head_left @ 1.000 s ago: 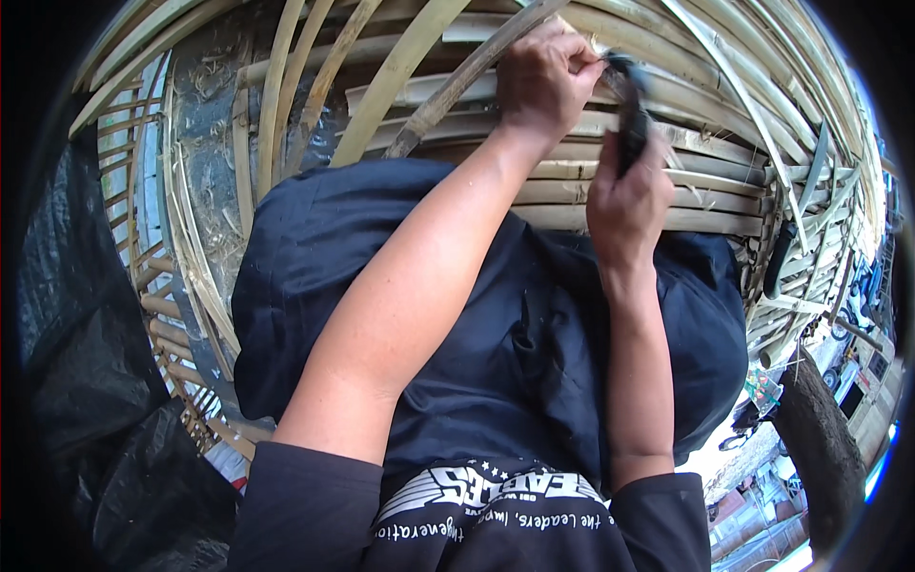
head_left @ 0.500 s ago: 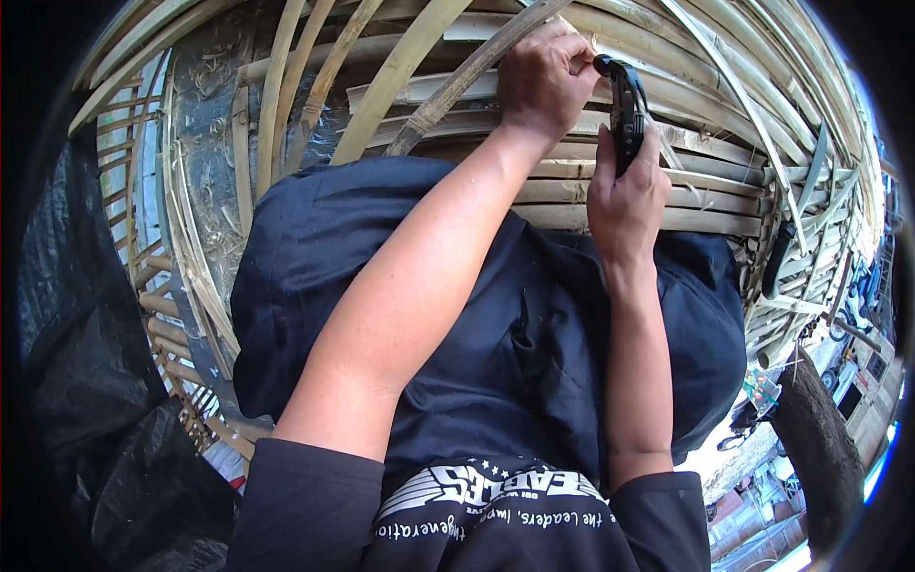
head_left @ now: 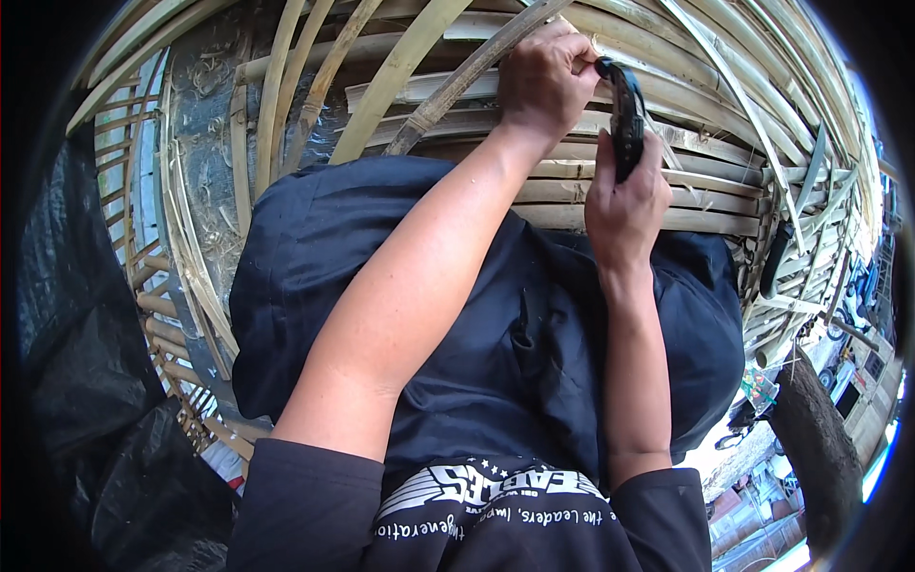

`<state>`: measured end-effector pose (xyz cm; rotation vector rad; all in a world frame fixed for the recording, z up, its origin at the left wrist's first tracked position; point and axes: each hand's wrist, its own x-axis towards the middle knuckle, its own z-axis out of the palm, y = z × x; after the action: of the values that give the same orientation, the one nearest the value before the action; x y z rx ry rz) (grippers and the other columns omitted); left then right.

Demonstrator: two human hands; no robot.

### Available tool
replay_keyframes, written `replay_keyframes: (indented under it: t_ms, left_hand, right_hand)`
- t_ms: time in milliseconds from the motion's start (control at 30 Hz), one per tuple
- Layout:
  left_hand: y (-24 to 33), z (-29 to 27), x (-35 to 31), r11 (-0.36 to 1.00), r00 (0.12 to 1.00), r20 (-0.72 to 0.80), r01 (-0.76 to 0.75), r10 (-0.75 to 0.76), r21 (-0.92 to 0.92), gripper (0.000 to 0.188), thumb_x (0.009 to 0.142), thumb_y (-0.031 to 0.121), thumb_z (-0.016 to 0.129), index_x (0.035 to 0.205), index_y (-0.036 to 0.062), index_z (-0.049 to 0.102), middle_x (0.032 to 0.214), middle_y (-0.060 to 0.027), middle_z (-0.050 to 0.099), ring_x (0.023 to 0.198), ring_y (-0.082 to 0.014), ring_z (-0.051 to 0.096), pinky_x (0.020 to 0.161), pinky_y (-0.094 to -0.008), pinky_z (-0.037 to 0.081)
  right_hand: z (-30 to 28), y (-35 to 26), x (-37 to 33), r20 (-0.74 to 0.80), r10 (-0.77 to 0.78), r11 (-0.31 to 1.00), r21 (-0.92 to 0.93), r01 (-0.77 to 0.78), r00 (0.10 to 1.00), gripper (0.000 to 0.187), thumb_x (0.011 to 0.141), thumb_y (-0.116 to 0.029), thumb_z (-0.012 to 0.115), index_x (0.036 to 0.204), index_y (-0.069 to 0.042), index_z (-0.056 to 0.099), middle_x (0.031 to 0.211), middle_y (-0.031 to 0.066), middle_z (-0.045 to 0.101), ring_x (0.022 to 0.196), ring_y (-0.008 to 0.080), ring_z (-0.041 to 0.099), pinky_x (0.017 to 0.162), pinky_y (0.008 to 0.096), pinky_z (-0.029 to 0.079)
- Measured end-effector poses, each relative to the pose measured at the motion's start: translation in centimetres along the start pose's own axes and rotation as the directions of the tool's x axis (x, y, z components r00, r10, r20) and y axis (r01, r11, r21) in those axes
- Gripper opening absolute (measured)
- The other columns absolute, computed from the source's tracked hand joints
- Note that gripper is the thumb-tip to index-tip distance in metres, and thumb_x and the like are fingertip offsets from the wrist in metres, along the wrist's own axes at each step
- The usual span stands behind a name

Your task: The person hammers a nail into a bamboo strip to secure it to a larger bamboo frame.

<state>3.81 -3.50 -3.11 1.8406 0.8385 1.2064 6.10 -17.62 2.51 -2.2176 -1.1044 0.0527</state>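
Observation:
My left hand (head_left: 545, 81) is closed near the top middle, with thumb and forefinger pinched at the head of a black tool; what lies between them is too small to make out. Wrapped around that black curved hand tool (head_left: 626, 119) is my right hand (head_left: 626, 195), its thumb along the near end. The tool's exact kind does not show. It stands nearly upright over a row of split bamboo slats (head_left: 667, 195). A round bamboo stick (head_left: 457, 91) runs slantwise beside my left hand, and a wide pale bamboo strip (head_left: 396, 86) lies further left.
A large knife with a black handle (head_left: 779, 255) rests on the bamboo lattice at the right. Dark cloth (head_left: 477, 276) covers my lap. Black plastic sheeting (head_left: 76, 305) hangs at the left, and a tree trunk (head_left: 820, 419) stands at lower right.
The black tool's upper part has tilted slightly, and my right hand has shifted a little with it. My left hand keeps its place.

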Motion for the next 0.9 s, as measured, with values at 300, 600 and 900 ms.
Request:
replay_keyframes:
  t_ms: [300, 600, 900]
  left_hand:
    - [0.2, -0.2, 0.4, 0.996, 0.996, 0.009, -0.086, 0.086, 0.030, 0.014, 0.074, 0.013, 0.081, 0.071, 0.0090, 0.068, 0.076, -0.0065, 0.065, 0.073, -0.0292, 0.066, 0.064, -0.0411, 0.053]
    - [0.4, -0.2, 0.5, 0.997, 0.997, 0.032, -0.075, 0.075, 0.004, 0.012, 0.074, 0.012, 0.082, 0.073, 0.0092, 0.071, 0.078, -0.0057, 0.066, 0.075, -0.0283, 0.068, 0.066, -0.0408, 0.053]
    - [-0.2, -0.1, 0.1, 0.998, 0.998, 0.002, -0.058, 0.058, 0.011, 0.013, 0.076, 0.014, 0.081, 0.074, 0.0081, 0.069, 0.079, -0.0065, 0.067, 0.074, -0.0289, 0.067, 0.065, -0.0413, 0.053]
  right_hand:
    - [-0.4, -0.7, 0.0, -0.126, -0.082, 0.995, 0.037, 0.087, 0.989, 0.025, 0.097, -0.017, 0.066, 0.112, -0.001, 0.053, 0.079, 0.0256, 0.066, 0.077, 0.0486, 0.066, 0.063, 0.0514, 0.049]
    - [-0.3, -0.4, 0.0, -0.257, -0.064, 0.991, 0.098, 0.092, 0.964, 0.024, 0.097, -0.017, 0.066, 0.110, -0.001, 0.054, 0.077, 0.0248, 0.066, 0.075, 0.0481, 0.066, 0.061, 0.0509, 0.048]
    - [-0.3, -0.6, 0.2, -0.015, -0.005, 1.000, -0.002, 0.005, 1.000, 0.027, 0.098, -0.021, 0.065, 0.111, 0.000, 0.054, 0.080, 0.0267, 0.066, 0.076, 0.0495, 0.065, 0.063, 0.0505, 0.050]
